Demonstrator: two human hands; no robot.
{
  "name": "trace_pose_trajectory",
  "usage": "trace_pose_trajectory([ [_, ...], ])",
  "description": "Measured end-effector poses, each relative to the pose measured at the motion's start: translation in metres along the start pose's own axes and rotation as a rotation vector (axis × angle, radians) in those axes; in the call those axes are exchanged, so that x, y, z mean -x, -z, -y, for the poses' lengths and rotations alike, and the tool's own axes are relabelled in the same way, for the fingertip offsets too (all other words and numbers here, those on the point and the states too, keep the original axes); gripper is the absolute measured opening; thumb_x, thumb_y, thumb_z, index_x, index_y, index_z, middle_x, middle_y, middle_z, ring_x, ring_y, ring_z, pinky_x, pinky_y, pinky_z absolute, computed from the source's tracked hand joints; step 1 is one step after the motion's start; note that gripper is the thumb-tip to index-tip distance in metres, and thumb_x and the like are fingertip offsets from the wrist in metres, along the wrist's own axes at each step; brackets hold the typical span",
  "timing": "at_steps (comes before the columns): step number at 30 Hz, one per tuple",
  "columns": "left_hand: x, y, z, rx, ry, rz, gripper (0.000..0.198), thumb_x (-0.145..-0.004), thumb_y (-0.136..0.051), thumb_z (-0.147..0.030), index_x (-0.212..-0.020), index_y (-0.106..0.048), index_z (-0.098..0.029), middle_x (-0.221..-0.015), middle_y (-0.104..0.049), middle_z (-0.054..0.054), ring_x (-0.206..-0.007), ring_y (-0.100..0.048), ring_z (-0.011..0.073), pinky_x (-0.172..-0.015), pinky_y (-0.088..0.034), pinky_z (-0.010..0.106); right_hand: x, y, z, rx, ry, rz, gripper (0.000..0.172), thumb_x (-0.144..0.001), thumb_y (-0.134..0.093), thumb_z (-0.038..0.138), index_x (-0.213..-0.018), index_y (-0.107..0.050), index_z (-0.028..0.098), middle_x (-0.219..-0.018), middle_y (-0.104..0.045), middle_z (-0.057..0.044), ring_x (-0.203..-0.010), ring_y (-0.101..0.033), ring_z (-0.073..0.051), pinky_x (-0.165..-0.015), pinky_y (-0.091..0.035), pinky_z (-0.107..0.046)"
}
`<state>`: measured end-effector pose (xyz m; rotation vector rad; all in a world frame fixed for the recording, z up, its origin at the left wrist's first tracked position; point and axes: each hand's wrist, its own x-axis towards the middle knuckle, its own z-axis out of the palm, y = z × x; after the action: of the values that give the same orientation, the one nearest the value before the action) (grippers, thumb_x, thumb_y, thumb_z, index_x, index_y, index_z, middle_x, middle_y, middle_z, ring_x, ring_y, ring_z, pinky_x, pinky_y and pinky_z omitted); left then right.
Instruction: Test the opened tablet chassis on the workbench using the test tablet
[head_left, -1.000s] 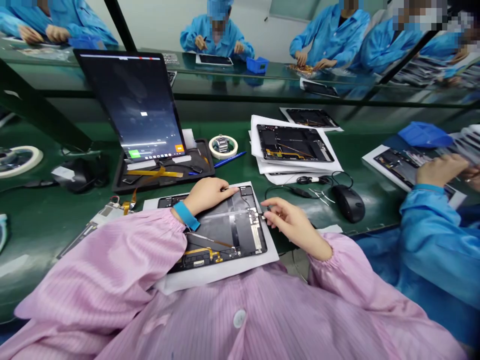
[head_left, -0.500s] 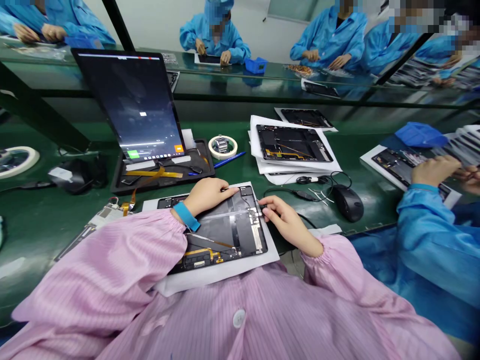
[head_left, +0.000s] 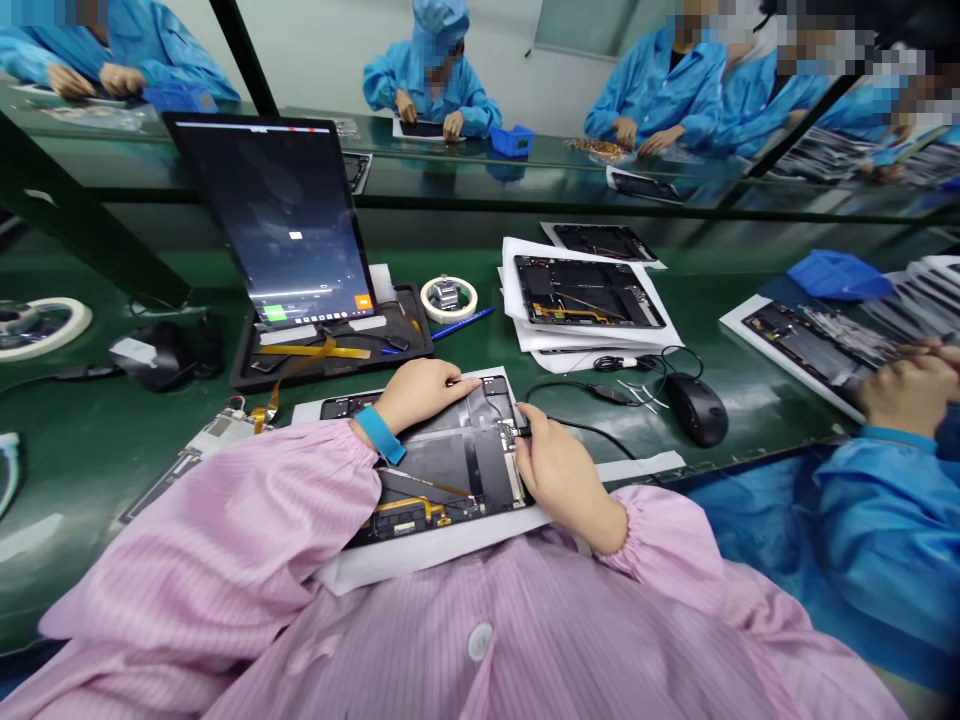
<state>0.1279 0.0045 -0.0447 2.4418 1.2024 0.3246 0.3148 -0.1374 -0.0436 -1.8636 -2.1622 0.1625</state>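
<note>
An opened tablet housing (head_left: 442,457) lies on a white sheet (head_left: 420,567) close to my body, its orange flex cables and a small board showing. My left hand (head_left: 421,390) grips its far edge, the thumb stretched over the inside and the other fingers mostly hidden. At the right edge my right hand (head_left: 559,465) is closed around a black cable plug (head_left: 523,431), pinched between thumb and forefinger and held against the connector by the small board. From there the black cable (head_left: 592,429) runs off to the right.
A lit tablet screen (head_left: 281,220) leans in a black tray (head_left: 330,362). Behind are a tape roll (head_left: 448,298), a blue pen (head_left: 463,322) and stacked tablet housings (head_left: 589,293). A mouse (head_left: 697,409) lies right, beside a co-worker's hand (head_left: 904,395). Loose boards (head_left: 214,430) lie left.
My right hand has turned and closed in on the tablet's right edge, with the plug now at the connector. My left hand stays in place. The co-worker's hand at right has moved nearer.
</note>
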Motion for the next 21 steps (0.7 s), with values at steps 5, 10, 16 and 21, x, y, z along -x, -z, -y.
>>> trace_pose_trajectory([
  [5, 0.000, -0.001, 0.001, -0.012, -0.002, 0.000, 0.059, -0.088, -0.032, -0.062, -0.062, -0.063, -0.019, -0.062, -0.063, 0.004, -0.054, -0.049, 0.0150, -0.052, -0.020, 0.029, -0.002, -0.008, -0.004, 0.062, 0.031, -0.012, 0.037, -0.092, -0.035, 0.020, -0.125, -0.043, 0.006, -0.102, -0.063, -0.018, -0.087, -0.061, -0.028, -0.075, -0.049, -0.038],
  [10, 0.000, 0.000, 0.000, -0.028, 0.003, 0.007, 0.056, -0.088, -0.035, -0.061, -0.065, -0.065, -0.019, -0.065, -0.065, 0.004, -0.058, -0.052, 0.0161, -0.053, -0.022, 0.028, -0.005, -0.007, -0.001, 0.045, 0.048, 0.003, 0.032, -0.092, -0.038, 0.020, -0.121, -0.047, 0.009, -0.098, -0.063, -0.014, -0.085, -0.061, -0.026, -0.074, -0.049, -0.036],
  [16, 0.001, 0.001, -0.001, -0.028, 0.004, 0.024, 0.060, -0.088, -0.032, -0.064, -0.068, -0.067, -0.019, -0.070, -0.068, 0.005, -0.062, -0.056, 0.0173, -0.053, -0.024, 0.027, 0.011, 0.029, -0.074, -0.027, -0.212, -0.626, 0.030, -0.093, -0.036, 0.030, -0.111, -0.055, 0.015, -0.087, -0.062, -0.009, -0.079, -0.058, -0.022, -0.074, -0.047, -0.035],
  [21, 0.000, -0.001, -0.001, -0.018, -0.010, -0.005, 0.061, -0.088, -0.032, -0.064, -0.069, -0.067, -0.019, -0.069, -0.068, 0.005, -0.063, -0.058, 0.0171, -0.053, -0.025, 0.027, 0.026, 0.048, -0.185, 0.249, -0.396, -0.750, 0.034, -0.079, -0.046, 0.038, -0.095, -0.061, 0.013, -0.095, -0.061, -0.016, -0.095, -0.055, -0.031, -0.088, -0.042, -0.047],
])
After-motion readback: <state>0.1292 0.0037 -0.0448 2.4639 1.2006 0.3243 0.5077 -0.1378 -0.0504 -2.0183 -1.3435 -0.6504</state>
